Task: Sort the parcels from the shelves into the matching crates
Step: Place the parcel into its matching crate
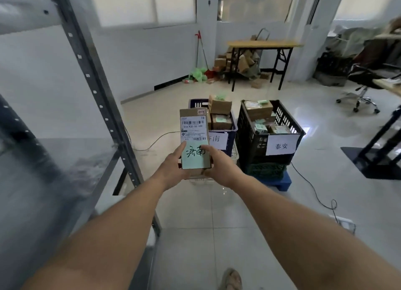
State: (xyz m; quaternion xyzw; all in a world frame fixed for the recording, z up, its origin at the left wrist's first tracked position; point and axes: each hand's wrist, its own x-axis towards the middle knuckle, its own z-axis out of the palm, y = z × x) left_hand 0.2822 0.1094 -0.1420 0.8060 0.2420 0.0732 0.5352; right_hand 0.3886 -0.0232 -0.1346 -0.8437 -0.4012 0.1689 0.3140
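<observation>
**Q:** What is held at centre?
**A:** A flat cardboard parcel (193, 124), upright, directly in front of the blue crate (232, 138) and partly hiding it. Its face carries a barcode shipping label (193, 128) above a green note (195, 158) handwritten 济南.

**Q:** How do the hands lie?
**A:** The left hand (173, 169) grips the parcel's lower left edge, and the right hand (219, 166) its lower right edge. Each thumb presses on the front beside the note. The remaining fingers pass behind the box, out of sight.

**Q:** And the crates?
**A:** The blue crate stands low on the tiled floor and holds several cardboard boxes (220, 106). Its white sign (219, 140) shows 南, the rest covered by the parcel. Just right of the blue crate is a black crate (249, 138), also holding boxes. It bears a paper sign (281, 146) reading 泰安 and is stacked on a green crate (267, 170).

**Q:** The surroundings?
**A:** Left of the blue crate, nearer the viewer, rises a steel shelving upright (86, 72). Well beyond the blue crate stands a folding table (262, 44) with boxes heaped beneath. Far to the crate's right is an office chair (361, 94).
</observation>
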